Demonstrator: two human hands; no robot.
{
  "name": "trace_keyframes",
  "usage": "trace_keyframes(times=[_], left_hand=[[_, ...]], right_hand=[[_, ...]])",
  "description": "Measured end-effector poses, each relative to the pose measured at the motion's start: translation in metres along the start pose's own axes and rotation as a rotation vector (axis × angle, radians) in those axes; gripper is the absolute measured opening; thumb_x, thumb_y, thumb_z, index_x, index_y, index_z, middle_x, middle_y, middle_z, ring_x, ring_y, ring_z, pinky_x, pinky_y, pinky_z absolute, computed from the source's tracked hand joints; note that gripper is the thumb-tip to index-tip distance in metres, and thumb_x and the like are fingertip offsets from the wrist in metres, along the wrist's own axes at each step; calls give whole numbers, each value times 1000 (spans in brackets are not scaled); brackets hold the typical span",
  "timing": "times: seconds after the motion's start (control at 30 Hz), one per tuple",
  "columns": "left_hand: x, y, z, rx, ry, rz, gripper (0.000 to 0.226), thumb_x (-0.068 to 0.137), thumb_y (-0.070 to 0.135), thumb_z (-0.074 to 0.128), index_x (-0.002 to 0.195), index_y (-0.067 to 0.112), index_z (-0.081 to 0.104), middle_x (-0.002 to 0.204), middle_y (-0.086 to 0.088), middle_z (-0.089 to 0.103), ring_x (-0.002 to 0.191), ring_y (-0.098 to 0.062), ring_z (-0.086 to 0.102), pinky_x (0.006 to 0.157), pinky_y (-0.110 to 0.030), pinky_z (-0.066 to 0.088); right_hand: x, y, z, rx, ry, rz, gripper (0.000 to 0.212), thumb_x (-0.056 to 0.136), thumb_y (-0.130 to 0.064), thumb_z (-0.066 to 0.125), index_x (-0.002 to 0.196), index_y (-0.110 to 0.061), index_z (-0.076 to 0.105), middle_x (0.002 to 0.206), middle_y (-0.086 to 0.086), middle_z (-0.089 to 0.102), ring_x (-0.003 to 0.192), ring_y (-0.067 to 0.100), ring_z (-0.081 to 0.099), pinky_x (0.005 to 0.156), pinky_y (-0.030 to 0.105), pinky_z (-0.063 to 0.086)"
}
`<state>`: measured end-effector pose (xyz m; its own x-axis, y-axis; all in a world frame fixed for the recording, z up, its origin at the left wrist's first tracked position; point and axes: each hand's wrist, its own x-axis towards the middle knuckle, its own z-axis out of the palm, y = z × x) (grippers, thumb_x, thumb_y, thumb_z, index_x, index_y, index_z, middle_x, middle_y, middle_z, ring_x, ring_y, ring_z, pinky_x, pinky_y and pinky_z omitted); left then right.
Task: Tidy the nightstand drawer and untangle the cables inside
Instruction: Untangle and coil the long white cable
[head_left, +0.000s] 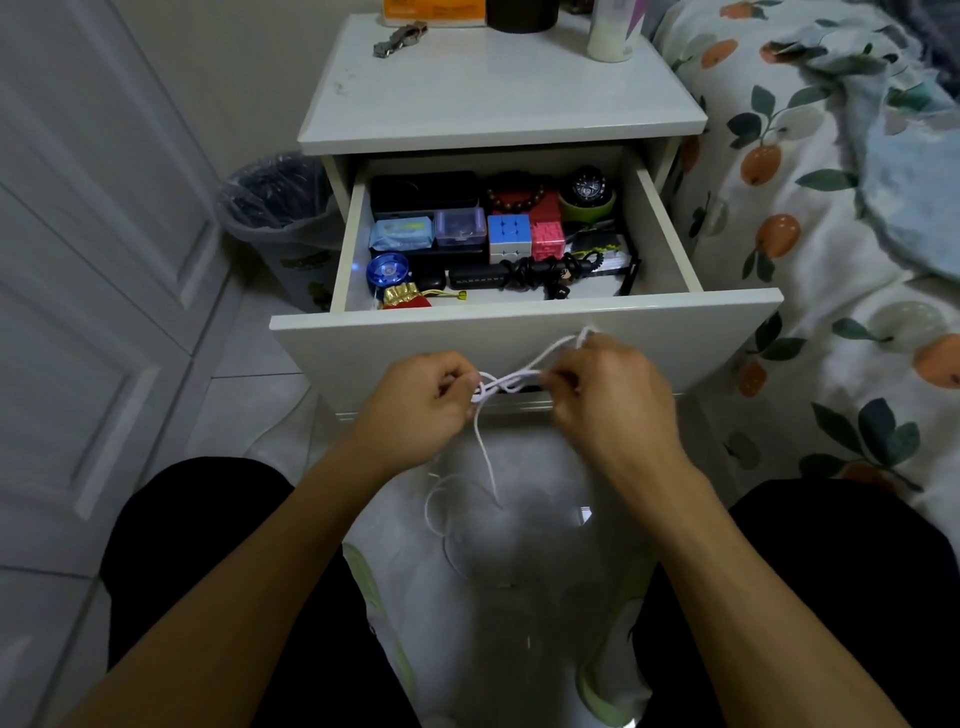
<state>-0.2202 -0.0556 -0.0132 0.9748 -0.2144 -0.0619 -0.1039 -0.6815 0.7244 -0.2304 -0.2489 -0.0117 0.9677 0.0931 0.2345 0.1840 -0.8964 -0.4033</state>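
Both hands work a white cable (511, 383) in front of the open drawer (524, 317), just below its front panel. Left hand (418, 408) pinches a knotted loop of it, fingers curled; right hand (605, 395) grips the other strand, which rises to 1 o'clock over its knuckles. A loose tail hangs toward 6 o'clock and coils on the pale floor between the knees.

Drawer contents, packed close: black case (423, 191) at 11 o'clock, tissue pack (401, 233) and clear purple box (460, 226) in front of it, puzzle cube (509, 238) at centre, pink cube (548, 240) touching its right side, bead bracelet (515, 195) behind, black watch (588, 188) at 1 o'clock. Blue yo-yo (387, 271) and red-gold pouch (404, 297) at 7 o'clock. Black tangled cable (540, 270) lies over a black power strip (478, 276) along the front.

Trash bin (280, 218) stands at 9 o'clock of the nightstand (498, 98); bed (831, 208) at 3 o'clock.
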Motion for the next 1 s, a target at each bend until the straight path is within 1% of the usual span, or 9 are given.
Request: trace_keyframes(times=[0.1,0.23,0.37,0.5,0.57,0.63,0.73,0.87,1.0], left_hand=[[2,-6,-4,-17,59,-53,19,100,16,50,86,21,62,76,-5,66,71,-17,60,61,-22,44],[-2,0,-1,-68,13,21,24,100,14,49,82,24,62,69,1,63,57,1,54,52,-9,37],[-1,-2,-4,-88,29,0,27,99,13,48,79,24,62,66,2,62,51,3,51,54,-19,39],[-1,-6,-8,-100,64,-57,25,99,14,48,81,21,64,67,2,63,51,1,51,55,-21,37],[-2,-4,-5,-60,73,-30,22,99,14,49,84,20,64,68,2,62,57,-4,54,55,-19,39],[-4,-1,-2,-63,70,13,20,98,13,50,85,19,64,68,3,63,63,-9,58,57,-16,43],[-5,-1,-3,-111,75,24,21,99,14,51,85,20,65,66,6,63,58,2,57,53,-6,39],[-1,-4,-8,-169,98,-48,23,99,15,50,83,22,65,67,3,65,50,5,54,47,-6,36],[-3,-1,-5,-153,110,-19,24,99,14,50,82,24,63,65,7,63,58,4,56,54,-6,39]], right_hand=[[3,12,-6,-3,-21,116,16,90,-30,62,96,-21,74,95,5,67,83,29,64,72,41,55],[-5,-9,4,200,-141,-113,21,91,-34,65,107,-24,73,95,3,65,82,21,60,70,36,52],[-4,-11,7,161,-113,-153,22,96,-33,57,105,-24,75,83,4,67,73,23,59,63,35,49],[-4,-1,-2,356,-211,-84,28,96,-34,58,75,-19,69,58,2,59,57,22,57,58,38,49],[-7,-10,-1,523,-288,-65,31,93,-43,59,79,-19,71,61,3,60,56,18,58,56,37,51],[-8,-17,4,619,-243,-34,33,91,-47,60,80,-18,71,60,0,56,52,10,49,51,29,42],[-4,-11,10,597,-133,55,31,96,-36,59,76,-15,71,53,-5,49,48,7,40,48,21,31],[5,11,7,433,19,280,33,98,-31,55,76,-11,68,57,-2,57,51,11,49,50,26,33],[-2,-2,12,447,-129,82,17,95,-30,58,94,-17,69,82,-7,65,72,3,58,62,18,41]])
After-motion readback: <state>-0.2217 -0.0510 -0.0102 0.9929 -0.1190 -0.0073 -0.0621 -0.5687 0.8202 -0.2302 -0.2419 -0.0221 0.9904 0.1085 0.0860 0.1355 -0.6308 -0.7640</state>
